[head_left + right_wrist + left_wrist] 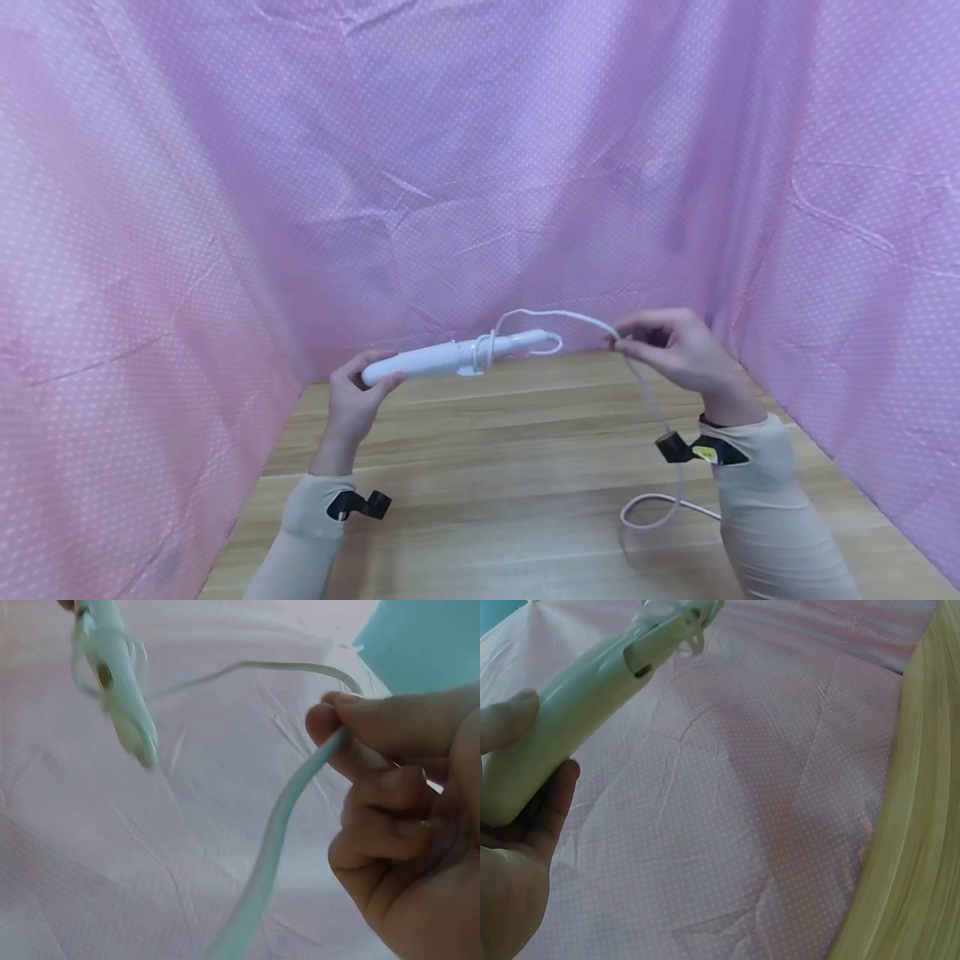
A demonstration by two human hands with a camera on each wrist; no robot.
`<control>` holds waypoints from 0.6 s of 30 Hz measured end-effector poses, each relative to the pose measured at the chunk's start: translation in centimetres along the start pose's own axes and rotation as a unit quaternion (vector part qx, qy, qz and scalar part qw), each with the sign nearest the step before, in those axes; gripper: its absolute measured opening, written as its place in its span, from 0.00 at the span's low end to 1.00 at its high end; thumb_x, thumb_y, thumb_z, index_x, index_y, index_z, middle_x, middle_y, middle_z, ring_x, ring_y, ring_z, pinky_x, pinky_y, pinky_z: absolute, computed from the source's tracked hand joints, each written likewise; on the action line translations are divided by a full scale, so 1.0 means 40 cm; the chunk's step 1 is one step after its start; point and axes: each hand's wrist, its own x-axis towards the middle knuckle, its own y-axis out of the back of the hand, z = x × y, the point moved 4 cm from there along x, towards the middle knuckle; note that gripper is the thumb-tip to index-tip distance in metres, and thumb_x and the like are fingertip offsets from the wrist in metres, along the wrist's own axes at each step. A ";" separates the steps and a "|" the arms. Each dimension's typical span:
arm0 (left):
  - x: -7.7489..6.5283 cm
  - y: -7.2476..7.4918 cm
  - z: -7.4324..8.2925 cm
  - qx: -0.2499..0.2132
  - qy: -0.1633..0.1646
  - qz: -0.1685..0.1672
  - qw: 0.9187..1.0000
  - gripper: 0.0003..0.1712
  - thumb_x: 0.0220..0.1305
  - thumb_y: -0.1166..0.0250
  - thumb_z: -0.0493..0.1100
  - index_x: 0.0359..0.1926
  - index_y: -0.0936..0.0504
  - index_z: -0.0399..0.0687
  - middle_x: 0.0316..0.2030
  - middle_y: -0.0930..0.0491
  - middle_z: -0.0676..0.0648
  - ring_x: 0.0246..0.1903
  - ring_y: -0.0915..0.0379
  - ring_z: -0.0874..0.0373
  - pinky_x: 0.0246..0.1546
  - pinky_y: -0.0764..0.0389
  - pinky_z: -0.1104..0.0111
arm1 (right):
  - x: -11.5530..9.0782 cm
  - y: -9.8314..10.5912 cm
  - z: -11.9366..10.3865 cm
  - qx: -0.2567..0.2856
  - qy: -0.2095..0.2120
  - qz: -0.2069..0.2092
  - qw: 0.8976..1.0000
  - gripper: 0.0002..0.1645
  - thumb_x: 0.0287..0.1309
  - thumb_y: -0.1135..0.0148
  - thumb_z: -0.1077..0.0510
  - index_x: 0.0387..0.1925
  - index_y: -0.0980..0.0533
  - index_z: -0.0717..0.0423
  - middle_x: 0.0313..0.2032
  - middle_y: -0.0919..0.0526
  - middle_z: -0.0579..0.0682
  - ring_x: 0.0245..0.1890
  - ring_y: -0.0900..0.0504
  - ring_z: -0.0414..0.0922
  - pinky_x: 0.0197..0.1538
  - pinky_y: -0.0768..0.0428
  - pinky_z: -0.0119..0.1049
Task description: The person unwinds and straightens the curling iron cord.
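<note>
A white wand-shaped electric appliance (420, 362) is held above the table, tilted slightly up to the right. My left hand (355, 404) grips its thick end between thumb and fingers. From its thinner end comes a white cord (558, 313), with some turns looped around the appliance's middle. My right hand (690, 350) pinches this cord between thumb and fingertips, well to the right of the appliance. In the left wrist view a slot shows in the side of the appliance (585, 705). Below the right hand, the cord (277, 825) hangs down in the right wrist view.
The wooden table (480, 475) lies beneath both hands. A loop of cord hangs low over its right part, and my right forearm hides the cord's far end. Pink dotted cloth (465, 208) encloses the table at the back and both sides.
</note>
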 end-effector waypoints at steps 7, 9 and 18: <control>-0.007 -0.005 0.012 -0.017 -0.038 -0.063 0.997 0.18 0.54 0.30 0.27 0.48 0.20 0.27 0.43 0.18 0.52 0.39 0.20 0.60 0.39 0.16 0.72 | 0.010 0.058 0.081 0.050 -0.131 0.107 0.984 0.11 0.60 0.36 0.67 0.41 0.20 0.72 0.30 0.13 0.37 0.24 0.23 0.32 0.24 0.27 0.23; -0.007 -0.006 0.015 -0.022 -0.039 -0.069 0.997 0.19 0.54 0.30 0.27 0.48 0.21 0.27 0.43 0.18 0.52 0.40 0.20 0.59 0.39 0.16 0.71 | 0.010 0.058 0.117 0.052 -0.164 0.112 0.979 0.13 0.61 0.37 0.64 0.43 0.20 0.73 0.29 0.14 0.37 0.21 0.28 0.32 0.22 0.31 0.24; -0.004 -0.001 0.027 -0.034 -0.030 -0.053 0.998 0.16 0.55 0.31 0.27 0.47 0.17 0.37 0.45 0.18 0.48 0.43 0.20 0.57 0.43 0.17 0.70 | 0.010 -0.002 0.260 -0.191 -0.234 0.023 0.953 0.11 0.64 0.40 0.59 0.42 0.16 0.59 0.29 0.18 0.55 0.25 0.27 0.42 0.29 0.30 0.34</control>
